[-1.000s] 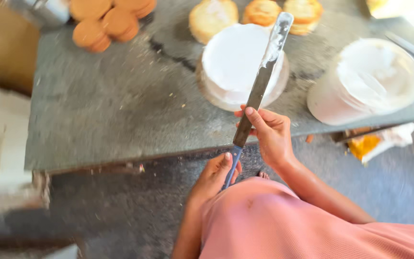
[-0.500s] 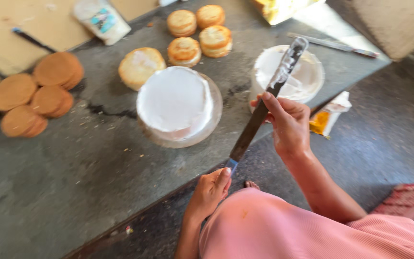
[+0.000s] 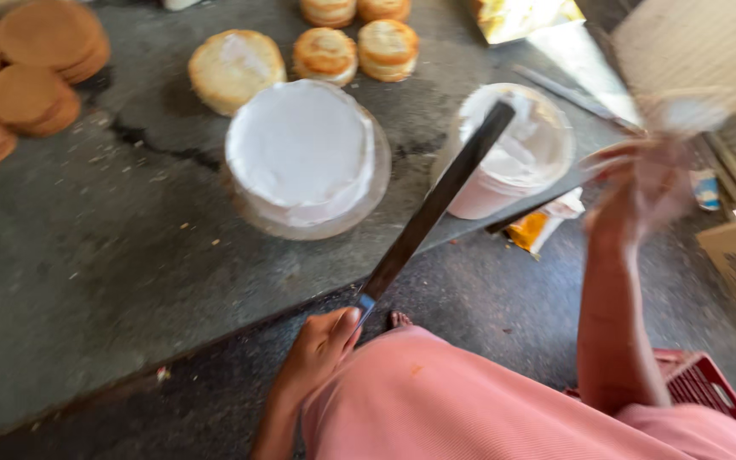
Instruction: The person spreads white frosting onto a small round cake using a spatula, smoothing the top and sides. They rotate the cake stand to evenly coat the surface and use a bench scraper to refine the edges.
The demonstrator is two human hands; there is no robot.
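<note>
One long palette knife point(image 3: 436, 204), left hand point(image 3: 321, 345) pinching its handle end at desk edge, blade angled up over the desk point(image 3: 87, 255) toward the cream tub point(image 3: 517, 149). Right hand point(image 3: 645, 192) raised off to the side, motion-blurred; looks spread, holding nothing, but can't tell for sure. Knife: thin stiff metal, light, prob. slick w/ cream on blade, so grip at handle, not blade. White iced cake point(image 3: 300, 153) on its clear stand sits mid-desk, just left of blade; soft, fragile, smears on touch; lift by stand rim only. Plain sponge rounds point(image 3: 232, 68) behind, brown ones point(image 3: 27, 77) far left.
</note>
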